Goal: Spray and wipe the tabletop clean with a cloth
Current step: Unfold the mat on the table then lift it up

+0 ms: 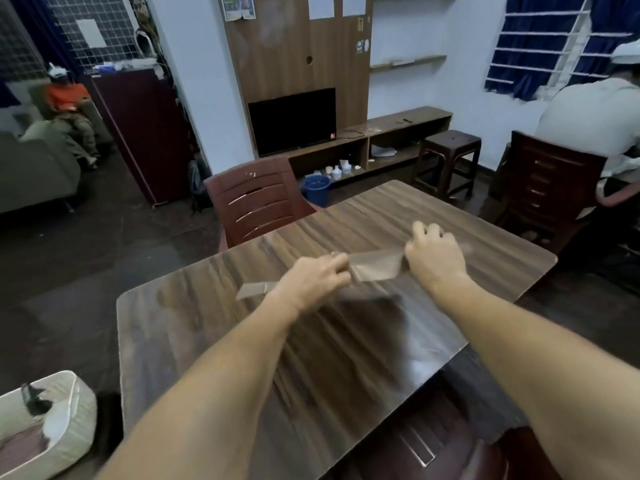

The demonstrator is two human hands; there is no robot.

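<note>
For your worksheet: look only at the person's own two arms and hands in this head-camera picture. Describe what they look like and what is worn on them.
Both forearms are bare along their whole visible length: no sleeve shows. The left hand and right hand wear no gloves, and no watch, bracelet or ring is visible on either. The fingers are slightly blurred, so fine markings cannot be made out.

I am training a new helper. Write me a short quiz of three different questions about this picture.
1. True or false: both hands grip the cloth.
2. What stands at the far side of the table: A) a chair B) a ladder C) a bed?
3. Fill in: no ____ bottle is visible on the table.

Key: 1 true, the left hand and right hand each hold one end. 2 A, the chair. 3 spray.
</note>
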